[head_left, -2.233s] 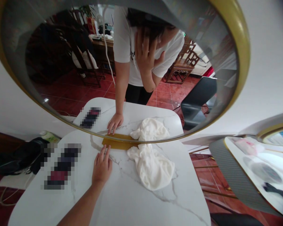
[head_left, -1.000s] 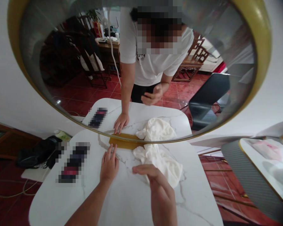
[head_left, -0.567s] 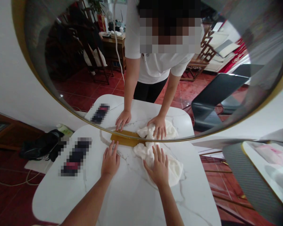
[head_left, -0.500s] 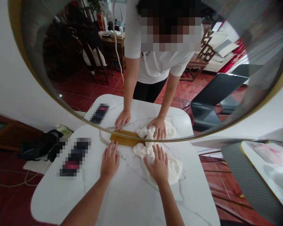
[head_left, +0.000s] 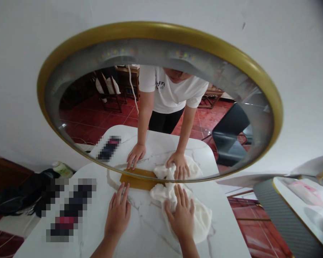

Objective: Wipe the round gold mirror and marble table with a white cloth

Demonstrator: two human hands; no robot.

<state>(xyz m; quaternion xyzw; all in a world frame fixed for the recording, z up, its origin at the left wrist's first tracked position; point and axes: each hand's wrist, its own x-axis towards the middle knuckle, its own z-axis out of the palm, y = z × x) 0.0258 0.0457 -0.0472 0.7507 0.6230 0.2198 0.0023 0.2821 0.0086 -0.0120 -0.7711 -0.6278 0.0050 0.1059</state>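
Note:
My left hand (head_left: 118,211) lies flat on the white marbled table (head_left: 140,229), fingers stretched forward. Its fingertips reach the front edge of the gold base plate (head_left: 140,180) under the round mirror (head_left: 161,29). To the right, my right hand (head_left: 182,215) rests palm down on a crumpled white cloth (head_left: 203,218), with the thumb out to the side and no grip visible. Part of the cloth is bunched against the right end of the base plate. Both hands also show in the mirror's glass.
Along the table's left side lies a pixelated dark item (head_left: 71,211). A black bag (head_left: 18,191) and a pale green bottle (head_left: 62,169) are beyond the left edge. At right stands a ribbed grey cabinet (head_left: 280,215) with a pink and white packet (head_left: 308,191) on top.
The view has tilted up, so the mirror's whole gold rim now shows and the table sits lower. Both hands stay in nearly the same places on the table and cloth.

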